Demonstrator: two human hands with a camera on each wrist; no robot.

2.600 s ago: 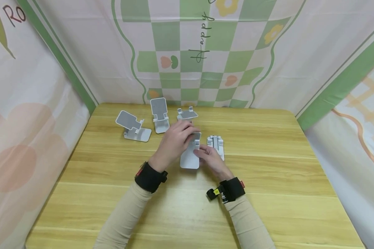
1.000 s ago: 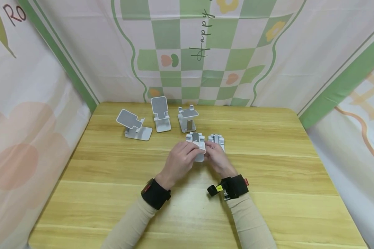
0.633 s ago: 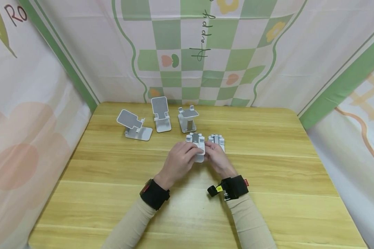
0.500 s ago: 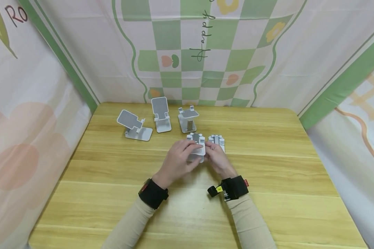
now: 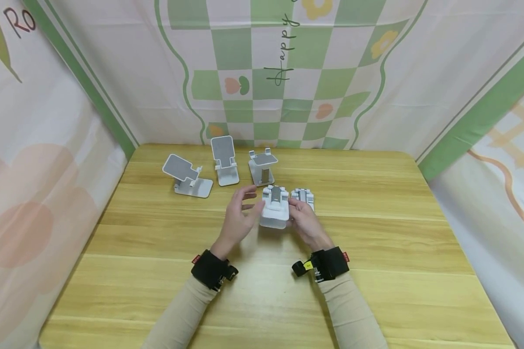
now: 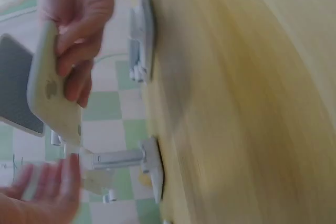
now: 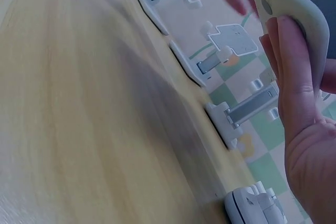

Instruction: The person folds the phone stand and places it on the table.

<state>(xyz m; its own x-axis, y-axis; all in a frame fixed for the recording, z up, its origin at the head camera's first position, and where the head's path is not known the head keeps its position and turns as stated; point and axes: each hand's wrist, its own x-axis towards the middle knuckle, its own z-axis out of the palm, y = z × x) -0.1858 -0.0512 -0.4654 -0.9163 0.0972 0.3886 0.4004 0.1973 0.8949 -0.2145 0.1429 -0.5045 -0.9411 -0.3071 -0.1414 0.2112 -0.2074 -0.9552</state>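
Note:
My right hand (image 5: pixel 305 224) grips a white-and-grey folding phone stand (image 5: pixel 274 213) by its right edge, holding it above the table. The stand's grey centre strip and small hinged lips face up in the head view. In the left wrist view, its grey-padded plate (image 6: pixel 16 85) stands at an angle to the white base (image 6: pixel 55 98). My left hand (image 5: pixel 237 217) is off to the left of the stand, fingers spread and loosely bent, holding nothing; it is blurred in the left wrist view. A folded phone stand (image 5: pixel 303 195) lies just behind my right hand, partly hidden by it.
Three unfolded phone stands are at the back: a left one (image 5: pixel 181 168) turned sideways, a middle one (image 5: pixel 223 152) with its plate upright, and a right one (image 5: pixel 264 159) with its plate nearly level. A patterned cloth (image 5: pixel 297 116) hangs behind the wooden table (image 5: pixel 375 232).
The held phone stand has tipped from a broad white face to showing its strip and lips. My left hand has let go and moved left; my right hand keeps its grip.

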